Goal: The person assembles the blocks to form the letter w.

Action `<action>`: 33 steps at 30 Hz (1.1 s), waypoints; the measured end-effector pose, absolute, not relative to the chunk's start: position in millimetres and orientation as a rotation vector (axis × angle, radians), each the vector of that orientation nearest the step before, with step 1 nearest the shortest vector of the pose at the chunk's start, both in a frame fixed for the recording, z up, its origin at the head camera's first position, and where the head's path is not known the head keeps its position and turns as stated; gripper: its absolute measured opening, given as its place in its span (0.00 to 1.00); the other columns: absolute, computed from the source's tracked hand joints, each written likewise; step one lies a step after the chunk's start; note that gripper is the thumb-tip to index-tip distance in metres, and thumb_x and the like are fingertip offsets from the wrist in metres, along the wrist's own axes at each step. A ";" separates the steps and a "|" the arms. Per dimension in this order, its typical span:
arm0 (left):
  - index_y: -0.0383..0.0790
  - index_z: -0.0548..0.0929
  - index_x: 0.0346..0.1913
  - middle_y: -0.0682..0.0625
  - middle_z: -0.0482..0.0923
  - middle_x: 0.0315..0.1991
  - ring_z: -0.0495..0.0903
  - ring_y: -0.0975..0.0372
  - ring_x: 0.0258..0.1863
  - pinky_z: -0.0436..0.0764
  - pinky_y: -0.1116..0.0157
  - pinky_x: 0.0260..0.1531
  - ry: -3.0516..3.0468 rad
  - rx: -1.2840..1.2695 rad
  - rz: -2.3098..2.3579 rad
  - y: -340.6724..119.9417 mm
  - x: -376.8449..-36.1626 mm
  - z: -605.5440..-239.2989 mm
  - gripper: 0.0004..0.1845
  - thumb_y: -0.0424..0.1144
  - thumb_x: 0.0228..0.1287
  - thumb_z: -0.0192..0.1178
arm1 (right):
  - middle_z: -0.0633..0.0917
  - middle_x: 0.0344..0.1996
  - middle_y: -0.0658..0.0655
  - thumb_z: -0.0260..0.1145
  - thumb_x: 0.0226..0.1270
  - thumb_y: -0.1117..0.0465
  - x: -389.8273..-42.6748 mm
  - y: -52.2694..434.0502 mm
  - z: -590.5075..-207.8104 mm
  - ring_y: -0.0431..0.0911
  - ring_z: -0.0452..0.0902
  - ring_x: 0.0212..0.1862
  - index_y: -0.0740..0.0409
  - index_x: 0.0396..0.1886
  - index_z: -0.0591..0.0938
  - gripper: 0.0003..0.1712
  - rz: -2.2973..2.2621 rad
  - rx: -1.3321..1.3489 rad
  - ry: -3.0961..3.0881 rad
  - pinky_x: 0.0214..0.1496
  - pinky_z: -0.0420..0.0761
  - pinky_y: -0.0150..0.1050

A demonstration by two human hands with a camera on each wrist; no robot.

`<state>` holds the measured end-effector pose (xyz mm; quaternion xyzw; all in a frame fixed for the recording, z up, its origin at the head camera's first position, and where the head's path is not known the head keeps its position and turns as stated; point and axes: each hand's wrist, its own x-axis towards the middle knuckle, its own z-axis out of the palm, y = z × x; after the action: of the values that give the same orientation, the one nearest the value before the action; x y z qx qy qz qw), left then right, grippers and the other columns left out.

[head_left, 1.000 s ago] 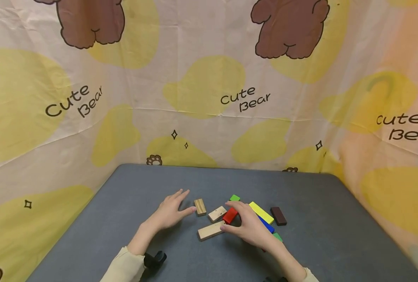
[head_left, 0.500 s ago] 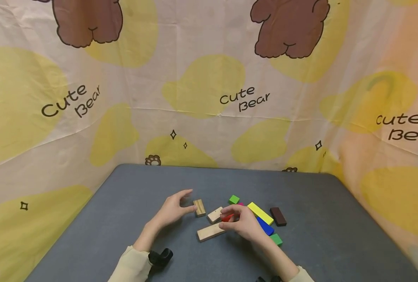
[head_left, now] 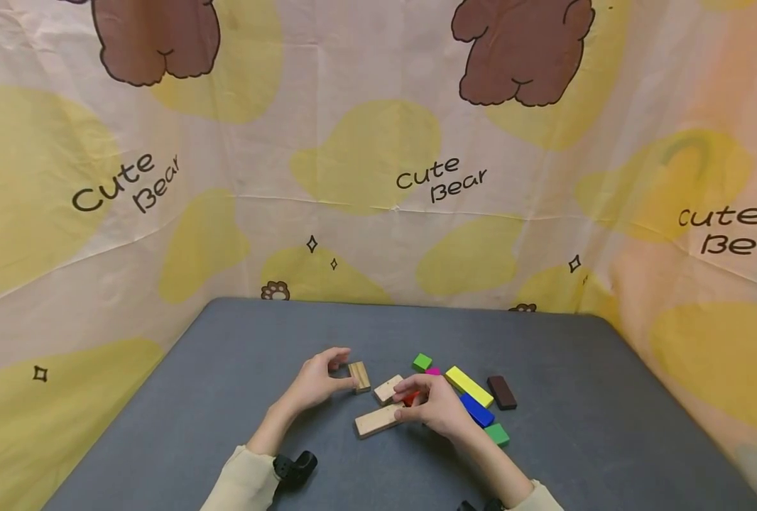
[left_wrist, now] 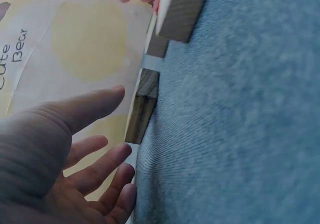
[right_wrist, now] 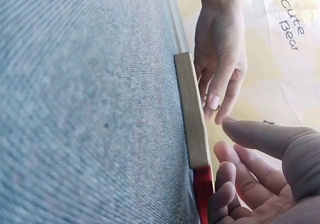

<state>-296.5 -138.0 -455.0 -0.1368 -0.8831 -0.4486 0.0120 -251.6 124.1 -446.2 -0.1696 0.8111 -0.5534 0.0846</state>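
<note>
My left hand (head_left: pixel 316 381) is beside a striped wooden block (head_left: pixel 358 377). In the left wrist view its thumb and bent fingers (left_wrist: pixel 97 176) stand around that block (left_wrist: pixel 142 107) with a gap. My right hand (head_left: pixel 439 406) hovers over a red block (head_left: pixel 410 399), partly hidden by its fingers. In the right wrist view the thumb is apart from the fingers, and the lower fingertips overlap the red block (right_wrist: pixel 202 191); touching, I cannot tell. A long pale wooden block (head_left: pixel 376 421) lies against the red one. A shorter pale block (head_left: pixel 388 389) lies behind it.
Right of and behind my right hand lie a lime green block (head_left: pixel 422 363), a magenta block (head_left: pixel 433 371), a yellow block (head_left: pixel 469 387), a blue block (head_left: pixel 477 410), a green block (head_left: pixel 497 434) and a dark brown block (head_left: pixel 503 392). A printed cloth (head_left: pixel 353 156) hangs behind the grey table (head_left: pixel 263 333).
My left hand has moved slightly right and its fingers have drawn in nearer the striped block. My right hand has shifted slightly left over the red block, its fingers closer together. The blocks stay put.
</note>
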 end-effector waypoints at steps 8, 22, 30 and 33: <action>0.32 0.76 0.63 0.44 0.80 0.52 0.76 0.48 0.54 0.72 0.48 0.53 -2.802 -0.410 -1.356 -131.8 -295.6 -455.5 0.34 0.43 0.54 0.75 | 0.86 0.35 0.56 0.79 0.52 0.66 -256.4 125.5 -455.5 0.48 0.76 0.32 0.63 0.44 0.85 0.18 -1.674 -0.509 2.407 0.29 0.72 0.34; 0.32 0.76 0.62 0.44 0.80 0.52 0.75 0.48 0.55 0.72 0.47 0.54 -2.794 -0.367 -1.390 -131.7 -293.5 -454.2 0.35 0.41 0.52 0.77 | 0.86 0.35 0.56 0.79 0.48 0.71 -252.6 120.8 -451.6 0.48 0.76 0.32 0.64 0.43 0.85 0.20 -1.658 -0.503 2.457 0.29 0.75 0.35; 0.32 0.76 0.62 0.45 0.81 0.52 0.75 0.48 0.55 0.72 0.47 0.54 -2.799 -0.365 -1.392 -132.3 -292.7 -454.2 0.35 0.42 0.51 0.77 | 0.85 0.35 0.55 0.79 0.46 0.75 -254.0 121.2 -452.5 0.47 0.74 0.29 0.63 0.44 0.85 0.22 -1.650 -0.462 2.434 0.27 0.75 0.34; 0.32 0.77 0.61 0.45 0.81 0.51 0.76 0.48 0.55 0.72 0.47 0.54 -2.801 -0.360 -1.389 -132.7 -293.1 -454.5 0.35 0.42 0.51 0.77 | 0.85 0.34 0.55 0.79 0.45 0.76 -254.5 121.9 -452.8 0.47 0.73 0.28 0.63 0.43 0.84 0.22 -1.643 -0.462 2.430 0.27 0.74 0.35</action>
<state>-293.1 -132.7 -454.5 -0.1145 -0.8900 -0.4414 -0.0030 -254.5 121.9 -452.8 -0.1548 0.8153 -0.5513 0.0857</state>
